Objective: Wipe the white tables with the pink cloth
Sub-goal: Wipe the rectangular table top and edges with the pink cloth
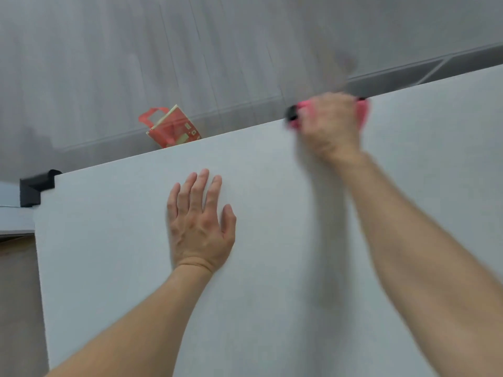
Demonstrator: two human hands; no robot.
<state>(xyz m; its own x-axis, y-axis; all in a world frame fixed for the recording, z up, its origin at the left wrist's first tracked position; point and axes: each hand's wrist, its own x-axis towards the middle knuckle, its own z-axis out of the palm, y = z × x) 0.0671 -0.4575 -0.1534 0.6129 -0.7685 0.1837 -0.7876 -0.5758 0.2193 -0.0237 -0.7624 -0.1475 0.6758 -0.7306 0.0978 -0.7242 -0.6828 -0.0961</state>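
The white surface (272, 268) fills most of the view, with grey plank floor (136, 50) beyond its far edge. The left hand (200, 227) lies flat on the surface near the middle, its fingers (202, 186) straight and close together, holding nothing and probably serving as a brace. The right hand (329, 123) is at the far edge, blurred, its fingers curled round the bunched pink cloth (363, 111), which shows on both sides of the fist. A dark bit beside it is too blurred to name.

The step in hand looks like wiping along the far rim. The next move likely calls for drawing the cloth back over the bare middle and shifting the braced hand out of its path.

By count:
- one white surface, plus a pale strip (13, 216) at the left that may be a second
- two hands
- one cloth
- one red carton (174, 126) on the floor
- one black corner guard (36, 187)
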